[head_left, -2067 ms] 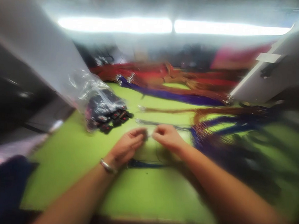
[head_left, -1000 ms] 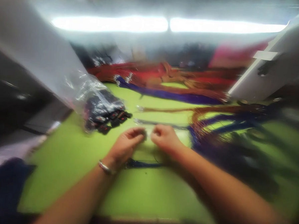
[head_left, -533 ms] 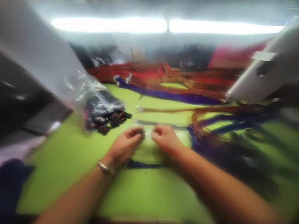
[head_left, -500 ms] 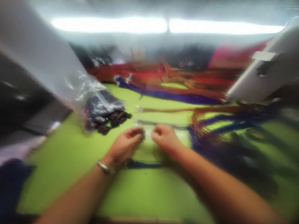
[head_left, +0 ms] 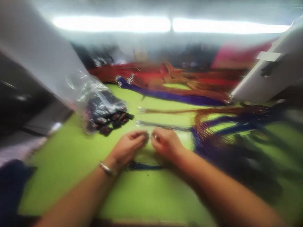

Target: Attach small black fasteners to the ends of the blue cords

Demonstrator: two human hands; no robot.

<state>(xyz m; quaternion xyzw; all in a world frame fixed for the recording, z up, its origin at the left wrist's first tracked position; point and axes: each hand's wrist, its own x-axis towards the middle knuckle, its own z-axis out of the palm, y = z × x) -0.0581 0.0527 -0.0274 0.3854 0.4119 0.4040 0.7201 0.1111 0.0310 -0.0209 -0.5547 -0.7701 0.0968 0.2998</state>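
My left hand (head_left: 128,148) and my right hand (head_left: 166,143) meet fingertip to fingertip over the green table (head_left: 70,156). Both are closed in a pinch on a small dark piece between them (head_left: 148,137), too blurred to name. A thin dark cord loops from under my hands, and a blue cord (head_left: 145,166) lies on the table just below my wrists. A metal bangle (head_left: 106,169) sits on my left wrist.
A clear plastic bag of small black and red parts (head_left: 102,107) lies at the left. Bundles of red, orange and purple cords (head_left: 173,84) stretch across the back, with blue and dark cords (head_left: 229,134) heaped at the right. White panels flank both sides.
My right hand has shifted slightly left and down, closer to my left hand. The rest stays put.
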